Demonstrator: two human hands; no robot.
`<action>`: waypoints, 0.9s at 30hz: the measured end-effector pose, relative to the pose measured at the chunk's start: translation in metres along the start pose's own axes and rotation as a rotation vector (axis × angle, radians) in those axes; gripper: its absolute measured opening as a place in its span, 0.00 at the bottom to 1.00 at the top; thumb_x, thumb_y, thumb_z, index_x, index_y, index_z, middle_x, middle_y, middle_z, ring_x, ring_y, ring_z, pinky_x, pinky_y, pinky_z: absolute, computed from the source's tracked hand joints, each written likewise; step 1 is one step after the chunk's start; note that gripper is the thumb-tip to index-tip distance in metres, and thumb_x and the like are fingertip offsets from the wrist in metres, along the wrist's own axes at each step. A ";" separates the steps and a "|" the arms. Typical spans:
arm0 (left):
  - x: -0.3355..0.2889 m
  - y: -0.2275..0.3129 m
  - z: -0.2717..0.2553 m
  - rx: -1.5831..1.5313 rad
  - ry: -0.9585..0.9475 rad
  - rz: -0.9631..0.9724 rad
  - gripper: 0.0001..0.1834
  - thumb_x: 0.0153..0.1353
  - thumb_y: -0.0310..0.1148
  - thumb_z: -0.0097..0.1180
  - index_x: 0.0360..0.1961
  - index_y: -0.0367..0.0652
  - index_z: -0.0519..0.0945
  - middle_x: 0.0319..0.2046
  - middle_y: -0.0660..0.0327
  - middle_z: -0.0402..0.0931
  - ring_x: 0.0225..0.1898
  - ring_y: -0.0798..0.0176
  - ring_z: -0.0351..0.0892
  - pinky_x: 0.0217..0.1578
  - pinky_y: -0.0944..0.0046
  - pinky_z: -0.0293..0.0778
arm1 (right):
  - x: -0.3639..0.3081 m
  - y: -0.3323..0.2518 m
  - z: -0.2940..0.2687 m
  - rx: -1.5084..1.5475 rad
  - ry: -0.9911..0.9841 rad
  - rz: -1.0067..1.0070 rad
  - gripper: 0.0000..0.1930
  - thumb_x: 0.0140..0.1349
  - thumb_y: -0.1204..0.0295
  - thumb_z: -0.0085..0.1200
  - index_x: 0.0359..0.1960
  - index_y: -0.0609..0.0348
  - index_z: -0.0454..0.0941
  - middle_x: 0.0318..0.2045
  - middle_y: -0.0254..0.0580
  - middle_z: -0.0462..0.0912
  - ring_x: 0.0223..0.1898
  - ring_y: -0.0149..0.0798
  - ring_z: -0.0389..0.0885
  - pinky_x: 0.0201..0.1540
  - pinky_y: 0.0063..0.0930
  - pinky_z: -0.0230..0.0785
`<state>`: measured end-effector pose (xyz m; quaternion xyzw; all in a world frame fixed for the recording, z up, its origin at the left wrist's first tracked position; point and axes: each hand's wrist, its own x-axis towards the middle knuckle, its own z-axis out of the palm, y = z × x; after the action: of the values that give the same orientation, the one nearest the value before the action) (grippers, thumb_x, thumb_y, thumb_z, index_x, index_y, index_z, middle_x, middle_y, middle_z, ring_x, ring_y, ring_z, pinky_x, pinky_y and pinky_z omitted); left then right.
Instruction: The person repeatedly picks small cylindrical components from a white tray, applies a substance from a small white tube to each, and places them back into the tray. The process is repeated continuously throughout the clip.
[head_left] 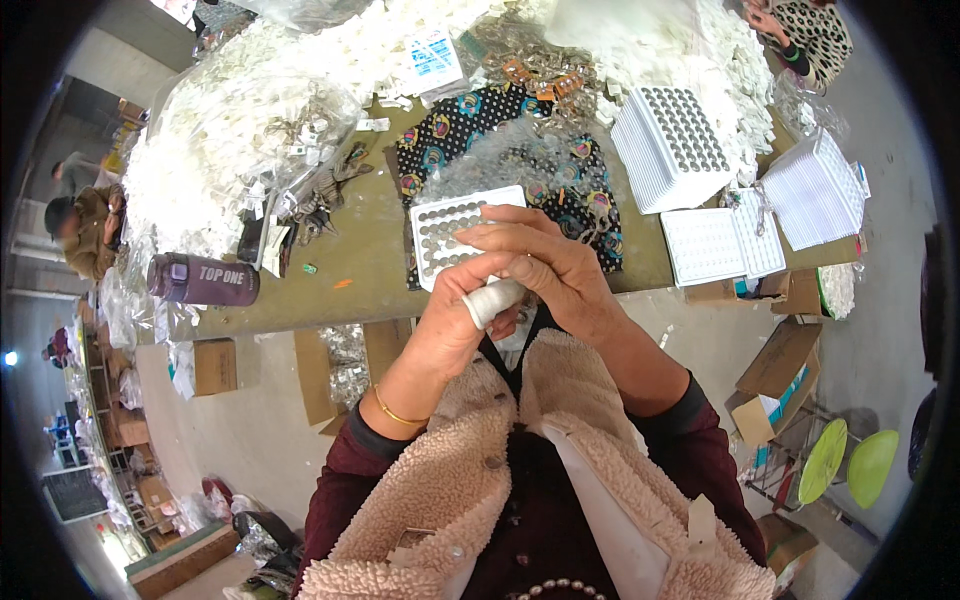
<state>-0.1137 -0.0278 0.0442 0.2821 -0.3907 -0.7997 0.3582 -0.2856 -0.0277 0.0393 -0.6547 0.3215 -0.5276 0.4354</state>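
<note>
My left hand (pixel 450 315) and my right hand (pixel 565 275) meet at the table's near edge. A white wrap or finger sleeve (pixel 492 301) covers one digit of my left hand. The left fingers are bent and closed; whatever they may hold is hidden. Over them my right fingers stretch out to the left, with the thumb against the left fingertips. Just beyond both hands, partly hidden by them, lies a white tray (pixel 511 193) with rows of small round grey metal pieces (pixel 440 229). It rests on a dark patterned cloth (pixel 605 235) with clear plastic (pixel 500 150) on it.
Stacked white trays (pixel 650 150) stand right of the cloth, with more trays (pixel 815 190) farther right. White small parts (pixel 230 150) are heaped along the back and left. A purple bottle (pixel 205 280) lies at the left edge. Cardboard boxes (pixel 775 385) sit below. Other people are nearby.
</note>
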 end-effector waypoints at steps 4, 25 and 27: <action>-0.002 0.000 -0.003 0.107 0.044 -0.017 0.09 0.62 0.31 0.61 0.42 0.41 0.83 0.27 0.67 0.75 0.25 0.75 0.70 0.25 0.73 0.66 | 0.000 0.002 0.001 0.035 0.020 -0.034 0.15 0.72 0.65 0.47 0.48 0.61 0.82 0.56 0.41 0.79 0.64 0.43 0.66 0.66 0.39 0.55; -0.002 0.010 -0.013 0.099 -0.039 -0.120 0.10 0.57 0.27 0.65 0.40 0.36 0.82 0.29 0.61 0.80 0.22 0.74 0.73 0.21 0.75 0.69 | -0.006 0.001 -0.031 0.062 -0.150 -0.049 0.10 0.53 0.79 0.64 0.39 0.59 0.83 0.38 0.37 0.80 0.43 0.39 0.76 0.49 0.31 0.68; -0.002 0.011 -0.013 0.103 -0.033 -0.168 0.09 0.55 0.25 0.65 0.38 0.38 0.84 0.27 0.65 0.79 0.21 0.77 0.70 0.21 0.76 0.64 | -0.005 -0.004 -0.030 -0.025 -0.196 -0.097 0.09 0.54 0.79 0.63 0.38 0.58 0.82 0.36 0.37 0.78 0.41 0.41 0.75 0.48 0.33 0.66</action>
<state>-0.0994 -0.0368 0.0461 0.3185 -0.4121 -0.8105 0.2681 -0.3162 -0.0290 0.0428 -0.7232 0.2520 -0.4775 0.4306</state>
